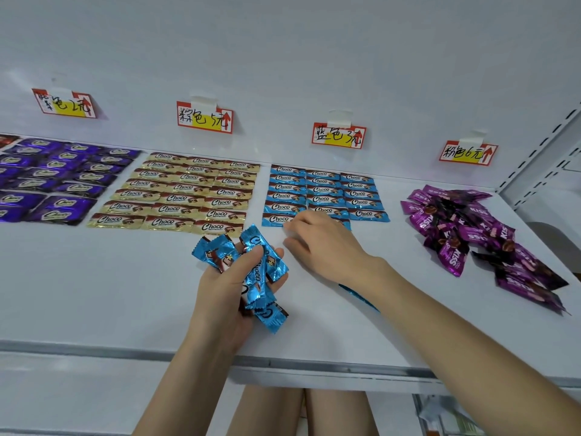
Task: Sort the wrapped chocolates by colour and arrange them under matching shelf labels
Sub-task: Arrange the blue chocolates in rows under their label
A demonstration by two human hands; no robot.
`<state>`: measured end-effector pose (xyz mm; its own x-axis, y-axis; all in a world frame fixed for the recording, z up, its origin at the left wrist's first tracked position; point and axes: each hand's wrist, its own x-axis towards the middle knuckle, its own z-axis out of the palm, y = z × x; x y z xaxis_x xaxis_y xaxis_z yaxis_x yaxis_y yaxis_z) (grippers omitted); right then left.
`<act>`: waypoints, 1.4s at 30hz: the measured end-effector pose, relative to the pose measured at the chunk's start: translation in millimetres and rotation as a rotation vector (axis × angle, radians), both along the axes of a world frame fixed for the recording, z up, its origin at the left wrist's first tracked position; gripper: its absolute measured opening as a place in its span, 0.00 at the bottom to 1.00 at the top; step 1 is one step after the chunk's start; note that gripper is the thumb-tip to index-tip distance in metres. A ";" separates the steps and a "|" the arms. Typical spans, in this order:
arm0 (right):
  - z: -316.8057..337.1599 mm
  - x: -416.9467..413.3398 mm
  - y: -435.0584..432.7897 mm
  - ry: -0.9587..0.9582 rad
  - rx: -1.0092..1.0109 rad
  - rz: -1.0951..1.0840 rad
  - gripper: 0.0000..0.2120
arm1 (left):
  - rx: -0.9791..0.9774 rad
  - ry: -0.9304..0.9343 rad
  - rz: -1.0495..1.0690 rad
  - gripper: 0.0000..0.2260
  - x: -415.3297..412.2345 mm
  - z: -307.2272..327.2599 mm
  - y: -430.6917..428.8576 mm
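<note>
Head view: on the white shelf [94,294], the left hand [220,294], lower centre, grips a bunch of blue chocolates [257,272], fingers curled round them. The right hand [323,247], just right of it, rests with bent fingers on the front row of the blue grid [323,191]; whether it pinches a wrapper I cannot tell. A label [339,136] hangs on the wall above that grid. Left of it lies a gold grid [182,193], then a purple grid [59,180] at far left. A loose pink pile [478,228] sits at the right. 1 blue wrapper [358,297] peeks from under the right forearm.
</note>
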<state>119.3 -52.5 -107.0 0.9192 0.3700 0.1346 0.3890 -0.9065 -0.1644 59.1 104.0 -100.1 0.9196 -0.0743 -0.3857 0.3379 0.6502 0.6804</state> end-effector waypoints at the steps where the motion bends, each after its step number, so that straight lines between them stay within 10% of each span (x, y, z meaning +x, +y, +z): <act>1: 0.1 -0.1 0.3 -0.002 -0.003 -0.004 0.17 | -0.003 -0.005 -0.002 0.08 0.0 0.0 0.1; 42: -1.6 3.5 -50.3 0.003 0.043 -0.180 0.16 | 0.019 0.032 -0.030 0.07 3.6 -1.1 -1.8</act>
